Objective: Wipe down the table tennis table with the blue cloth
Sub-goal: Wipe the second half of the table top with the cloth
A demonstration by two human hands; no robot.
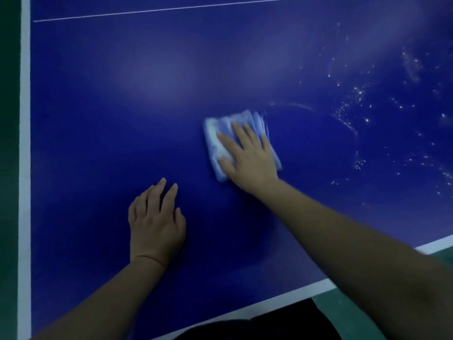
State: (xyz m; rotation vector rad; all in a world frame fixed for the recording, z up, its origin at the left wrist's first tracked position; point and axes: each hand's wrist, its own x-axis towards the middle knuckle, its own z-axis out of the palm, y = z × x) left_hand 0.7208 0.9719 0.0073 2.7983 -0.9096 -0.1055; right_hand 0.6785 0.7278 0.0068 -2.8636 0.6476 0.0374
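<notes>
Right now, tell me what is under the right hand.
The blue cloth lies under the right hand, flat on the table tennis table. Its edges show; the hand covers its middle, and the table beneath is hidden.

The right hand (250,155) lies palm down on the cloth (215,136). Its fingers are straight and slightly spread, and the thumb is stretched out along the cloth's near side. Its bare forearm reaches back from the cloth toward the person. The left hand (157,224) rests palm down, nearer the person than the cloth and apart from it. Its fingers are loosely bent and hold nothing. Its wrist is bent back, with a crease across it, and the forearm is bare.
</notes>
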